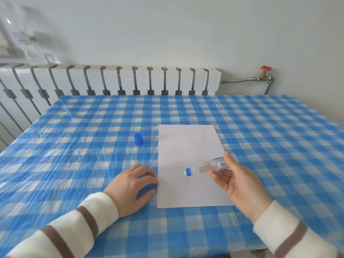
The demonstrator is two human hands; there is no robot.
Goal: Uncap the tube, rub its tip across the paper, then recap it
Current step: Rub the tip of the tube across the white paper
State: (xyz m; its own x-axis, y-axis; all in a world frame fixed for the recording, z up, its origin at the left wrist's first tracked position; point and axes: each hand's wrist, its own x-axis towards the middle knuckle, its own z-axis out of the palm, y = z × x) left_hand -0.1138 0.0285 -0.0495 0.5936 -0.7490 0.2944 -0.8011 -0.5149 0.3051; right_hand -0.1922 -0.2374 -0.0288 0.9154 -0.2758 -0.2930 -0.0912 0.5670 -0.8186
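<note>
A clear tube (pixel 202 168) with a blue collar at its tip lies almost level just above the white paper (pixel 188 146), tip pointing left. My right hand (pixel 240 185) holds the tube by its rear end between thumb and fingers. The blue cap (pixel 138 139) stands upright on the tablecloth, left of the paper and apart from the tube. My left hand (pixel 133 185) rests palm down on the cloth at the paper's lower left edge, fingers curled, holding nothing.
A table under a blue and white checked plastic cloth (pixel 74 146) fills the view. A white radiator (pixel 111 81) runs along the far edge, with a pipe and red valve (pixel 265 68) at the back right.
</note>
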